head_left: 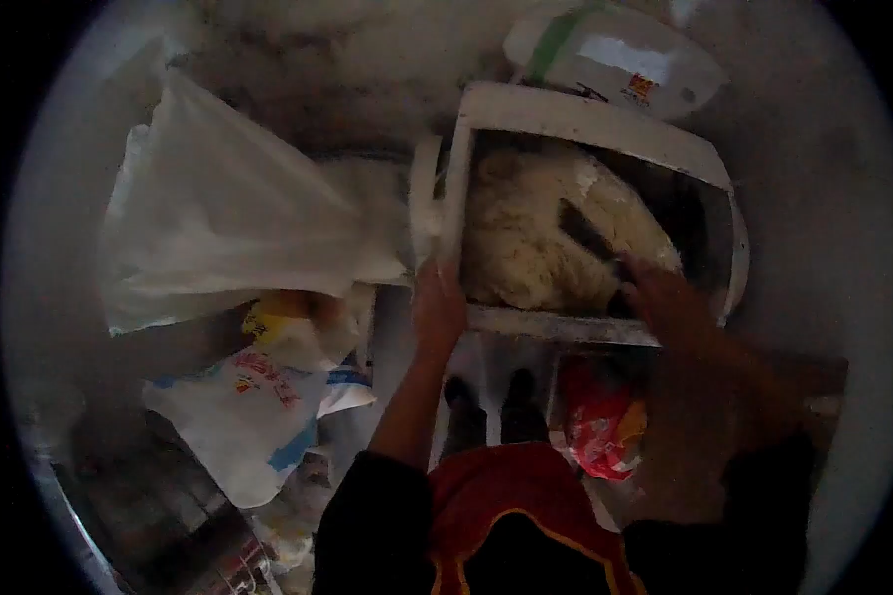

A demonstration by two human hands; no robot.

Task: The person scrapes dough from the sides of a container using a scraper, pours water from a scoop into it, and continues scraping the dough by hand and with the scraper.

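Note:
A white, open-topped bin (585, 114) stands in front of me. It holds a large cream-coloured, lumpy, powdery-looking mass (526, 238), heaped higher toward the right. My right hand (660, 296) reaches over the bin's front right edge, its fingers closed round a dark, flat-headed tool (587, 230) that looks like a brush or scraper. The tool's head lies against the mass, and dim light hides its details. My left hand (439, 302) grips the bin's rim at the front left corner.
To the left hangs a big white sack or cloth (238, 208). Below it lie printed white bags (253, 416). Another printed sack (615, 59) is behind the bin. A red plastic bag (600, 426) sits by my feet, beside a brown board-like surface (709, 436).

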